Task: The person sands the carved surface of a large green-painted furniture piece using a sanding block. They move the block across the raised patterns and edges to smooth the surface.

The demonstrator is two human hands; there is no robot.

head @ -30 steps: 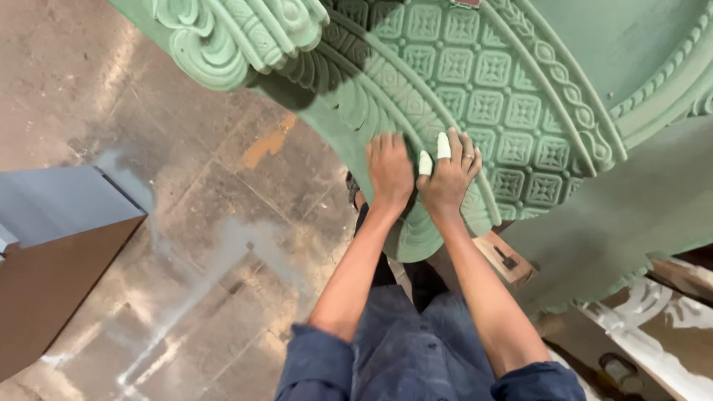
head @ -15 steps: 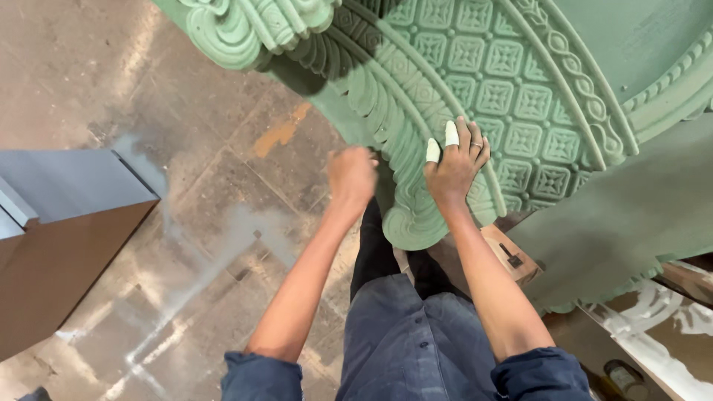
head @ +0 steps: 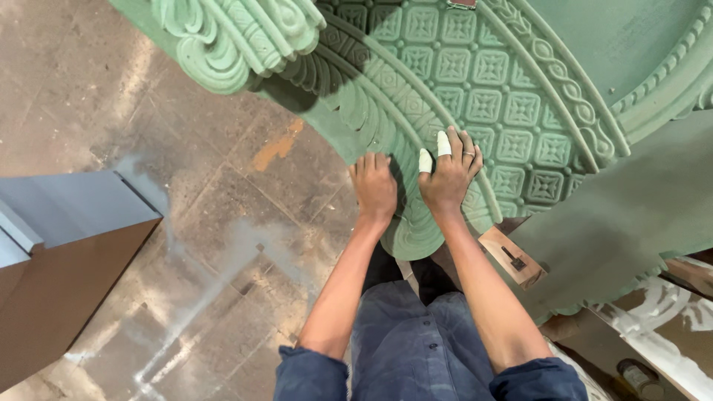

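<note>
A large green carved arch panel (head: 490, 82) with square flower tiles, rope borders and scrolls fills the top and right of the head view. My left hand (head: 373, 187) lies flat on its curved leaf-patterned edge, fingers pointing up. Right beside it, my right hand (head: 448, 172) presses on the same band, fingers spread, with white tape wraps on two fingertips. Neither hand holds anything. My blue sleeves and trousers show at the bottom.
A dusty stone-tile floor (head: 186, 245) with pale paint streaks spreads to the left. A grey-and-brown panel (head: 67, 252) stands at the left edge. A small wooden block (head: 511, 256) sits under the arch. White carved pieces (head: 668, 319) lie at the lower right.
My left hand swung out to the left off the carving half a second ago and is now back flat on its edge beside the right hand. The right hand stayed put.
</note>
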